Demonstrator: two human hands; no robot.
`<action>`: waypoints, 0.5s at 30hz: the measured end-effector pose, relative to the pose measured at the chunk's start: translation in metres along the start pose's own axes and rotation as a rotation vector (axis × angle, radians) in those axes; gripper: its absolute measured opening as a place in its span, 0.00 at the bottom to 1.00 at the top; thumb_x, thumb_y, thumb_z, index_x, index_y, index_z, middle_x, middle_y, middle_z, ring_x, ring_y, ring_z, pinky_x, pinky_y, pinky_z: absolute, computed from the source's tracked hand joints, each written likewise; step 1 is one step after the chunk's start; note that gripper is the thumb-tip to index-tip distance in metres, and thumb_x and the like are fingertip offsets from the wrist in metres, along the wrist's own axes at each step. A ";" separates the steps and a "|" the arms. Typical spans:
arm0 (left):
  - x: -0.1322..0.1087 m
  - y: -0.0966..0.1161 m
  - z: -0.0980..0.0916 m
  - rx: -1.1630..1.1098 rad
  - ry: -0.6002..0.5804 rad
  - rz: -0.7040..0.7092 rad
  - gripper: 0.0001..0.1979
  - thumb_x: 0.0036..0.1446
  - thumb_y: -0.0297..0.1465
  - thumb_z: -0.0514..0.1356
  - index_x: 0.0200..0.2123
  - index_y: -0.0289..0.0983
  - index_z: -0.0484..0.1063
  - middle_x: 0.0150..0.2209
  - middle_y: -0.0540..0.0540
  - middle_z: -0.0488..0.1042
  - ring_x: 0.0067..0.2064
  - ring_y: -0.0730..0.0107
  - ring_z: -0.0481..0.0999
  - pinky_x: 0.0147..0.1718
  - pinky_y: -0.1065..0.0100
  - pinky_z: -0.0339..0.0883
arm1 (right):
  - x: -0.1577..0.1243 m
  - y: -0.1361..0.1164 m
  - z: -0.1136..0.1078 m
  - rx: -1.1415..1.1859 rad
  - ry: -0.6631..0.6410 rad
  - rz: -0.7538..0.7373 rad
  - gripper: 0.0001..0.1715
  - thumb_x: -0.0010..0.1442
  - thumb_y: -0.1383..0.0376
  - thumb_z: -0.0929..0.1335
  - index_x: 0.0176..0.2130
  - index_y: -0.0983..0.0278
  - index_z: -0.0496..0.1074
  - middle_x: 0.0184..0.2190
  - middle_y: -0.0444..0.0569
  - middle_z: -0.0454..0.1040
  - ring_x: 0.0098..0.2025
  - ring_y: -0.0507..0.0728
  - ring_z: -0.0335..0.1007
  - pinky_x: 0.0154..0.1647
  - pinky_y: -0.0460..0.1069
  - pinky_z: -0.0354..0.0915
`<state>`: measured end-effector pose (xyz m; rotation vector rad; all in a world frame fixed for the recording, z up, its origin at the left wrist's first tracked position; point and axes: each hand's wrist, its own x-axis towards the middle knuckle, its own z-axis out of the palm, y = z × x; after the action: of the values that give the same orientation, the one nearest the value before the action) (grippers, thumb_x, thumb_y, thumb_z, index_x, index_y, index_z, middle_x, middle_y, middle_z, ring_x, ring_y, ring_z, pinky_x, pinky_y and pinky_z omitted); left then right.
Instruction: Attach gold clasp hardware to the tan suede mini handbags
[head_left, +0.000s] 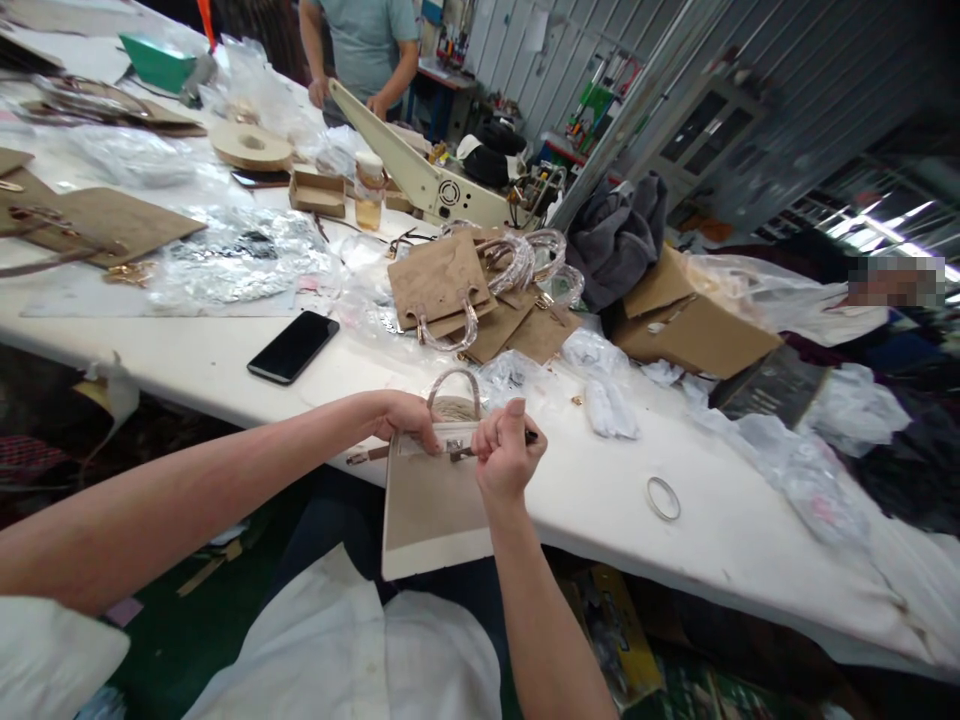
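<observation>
A beige handbag [435,505] rests tilted against the table edge, over my lap. Its looped handle [454,378] stands up at the far side. My left hand [411,418] is closed on the bag's upper edge, beside a small metal fitting [454,445]. My right hand [508,447] makes a fist around a slim hand tool whose dark end [532,437] pokes out on the right. The tool's metal tip points left, close to the fitting; its exact kind is hidden by my fingers. A narrow strap with a buckle [358,458] sticks out to the left of the bag.
A black phone [294,347] lies left of the bag. Beyond are several brown bags [439,280] with wrapped handles, a tape roll [250,147] and a cream machine [450,190]. A ring [663,498] and cardboard box [690,315] are right. A person [367,60] stands across the table.
</observation>
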<state>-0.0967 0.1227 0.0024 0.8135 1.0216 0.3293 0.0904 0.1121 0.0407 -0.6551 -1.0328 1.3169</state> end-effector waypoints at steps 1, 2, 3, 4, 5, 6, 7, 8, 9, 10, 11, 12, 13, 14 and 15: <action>0.000 0.000 0.000 0.001 0.008 -0.003 0.19 0.42 0.26 0.77 0.39 0.36 0.79 0.33 0.43 0.84 0.31 0.55 0.85 0.29 0.65 0.82 | 0.001 0.000 0.002 -0.010 0.013 0.010 0.41 0.70 0.43 0.73 0.21 0.60 0.53 0.16 0.35 0.50 0.15 0.47 0.46 0.14 0.45 0.48; 0.000 0.000 0.001 -0.001 0.016 -0.003 0.19 0.41 0.26 0.76 0.39 0.36 0.80 0.33 0.43 0.84 0.31 0.55 0.85 0.28 0.65 0.82 | 0.002 0.001 0.005 -0.020 0.029 0.025 0.41 0.69 0.43 0.73 0.21 0.59 0.52 0.15 0.34 0.49 0.14 0.47 0.45 0.13 0.45 0.47; 0.000 -0.001 0.001 -0.006 0.026 0.000 0.19 0.41 0.26 0.76 0.39 0.36 0.80 0.33 0.43 0.84 0.30 0.55 0.84 0.28 0.66 0.81 | 0.004 0.002 0.007 -0.031 0.046 0.043 0.41 0.69 0.42 0.73 0.21 0.59 0.52 0.15 0.34 0.49 0.14 0.46 0.45 0.13 0.45 0.46; 0.000 -0.001 0.001 -0.010 0.038 0.005 0.19 0.40 0.25 0.75 0.39 0.36 0.81 0.33 0.43 0.84 0.30 0.56 0.84 0.27 0.66 0.81 | 0.008 0.004 0.009 -0.046 0.066 0.064 0.41 0.68 0.41 0.74 0.21 0.59 0.51 0.15 0.34 0.48 0.14 0.46 0.44 0.12 0.45 0.45; 0.000 -0.002 0.001 -0.015 0.052 0.015 0.19 0.40 0.25 0.75 0.40 0.35 0.81 0.33 0.43 0.84 0.31 0.56 0.84 0.26 0.67 0.80 | 0.012 0.007 0.012 -0.066 0.089 0.086 0.41 0.67 0.41 0.74 0.21 0.58 0.51 0.15 0.33 0.48 0.13 0.46 0.44 0.11 0.45 0.44; 0.000 -0.003 0.001 -0.018 0.065 0.029 0.20 0.39 0.25 0.74 0.40 0.35 0.82 0.34 0.43 0.84 0.31 0.56 0.84 0.26 0.68 0.79 | 0.018 0.010 0.015 -0.090 0.121 0.110 0.41 0.67 0.40 0.74 0.21 0.58 0.51 0.15 0.33 0.48 0.13 0.46 0.44 0.11 0.45 0.43; 0.000 -0.004 0.001 -0.018 0.072 0.046 0.20 0.38 0.25 0.74 0.40 0.35 0.82 0.34 0.42 0.84 0.31 0.56 0.84 0.26 0.68 0.79 | 0.025 0.014 0.019 -0.118 0.158 0.139 0.41 0.66 0.40 0.75 0.21 0.58 0.51 0.14 0.33 0.48 0.13 0.46 0.45 0.10 0.45 0.43; 0.000 -0.005 0.001 -0.016 0.076 0.062 0.20 0.38 0.24 0.74 0.39 0.34 0.83 0.34 0.42 0.85 0.32 0.56 0.84 0.26 0.68 0.79 | 0.033 0.019 0.024 -0.150 0.193 0.173 0.41 0.65 0.39 0.75 0.22 0.57 0.51 0.14 0.33 0.49 0.12 0.46 0.45 0.10 0.45 0.43; 0.000 -0.006 0.001 -0.012 0.080 0.076 0.20 0.37 0.24 0.73 0.39 0.34 0.83 0.34 0.43 0.85 0.32 0.57 0.84 0.27 0.68 0.79 | 0.041 0.024 0.028 -0.186 0.221 0.212 0.41 0.63 0.39 0.75 0.22 0.57 0.52 0.14 0.33 0.49 0.12 0.47 0.46 0.10 0.45 0.43; 0.000 -0.006 0.002 -0.008 0.085 0.086 0.20 0.36 0.24 0.74 0.38 0.34 0.83 0.34 0.43 0.84 0.32 0.57 0.84 0.27 0.69 0.79 | 0.048 0.029 0.032 -0.225 0.236 0.255 0.41 0.62 0.39 0.76 0.22 0.57 0.52 0.14 0.33 0.50 0.12 0.47 0.46 0.09 0.45 0.43; -0.001 -0.007 0.002 -0.005 0.094 0.092 0.19 0.36 0.24 0.74 0.37 0.34 0.83 0.33 0.43 0.84 0.31 0.57 0.83 0.27 0.69 0.79 | 0.055 0.032 0.035 -0.258 0.239 0.299 0.40 0.62 0.39 0.77 0.22 0.57 0.53 0.14 0.34 0.52 0.12 0.47 0.47 0.09 0.45 0.44; -0.001 -0.007 0.002 -0.004 0.104 0.092 0.18 0.36 0.24 0.74 0.36 0.34 0.83 0.32 0.43 0.84 0.31 0.58 0.83 0.27 0.69 0.79 | 0.061 0.034 0.037 -0.278 0.224 0.344 0.40 0.61 0.39 0.77 0.22 0.57 0.54 0.14 0.34 0.53 0.13 0.47 0.48 0.09 0.45 0.44; -0.002 -0.006 0.003 -0.007 0.114 0.092 0.18 0.36 0.24 0.74 0.35 0.34 0.82 0.32 0.43 0.84 0.30 0.59 0.83 0.26 0.70 0.78 | 0.064 0.034 0.036 -0.277 0.189 0.390 0.40 0.60 0.39 0.78 0.22 0.57 0.54 0.14 0.34 0.53 0.13 0.47 0.47 0.10 0.45 0.44; -0.003 -0.006 0.003 -0.017 0.117 0.091 0.17 0.36 0.24 0.74 0.35 0.34 0.82 0.32 0.43 0.84 0.29 0.59 0.82 0.25 0.70 0.77 | 0.064 0.032 0.034 -0.255 0.147 0.427 0.41 0.60 0.39 0.78 0.22 0.57 0.54 0.15 0.34 0.52 0.13 0.46 0.46 0.10 0.44 0.42; -0.004 -0.005 0.003 -0.026 0.104 0.087 0.17 0.37 0.24 0.74 0.35 0.34 0.82 0.32 0.43 0.84 0.29 0.60 0.82 0.25 0.70 0.77 | 0.061 0.027 0.031 -0.214 0.106 0.442 0.41 0.60 0.39 0.78 0.22 0.57 0.53 0.15 0.33 0.51 0.14 0.46 0.44 0.10 0.44 0.41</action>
<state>-0.0969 0.1159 0.0020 0.8253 1.0780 0.4623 0.0470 0.1709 0.0444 -1.1526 -0.9830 1.5409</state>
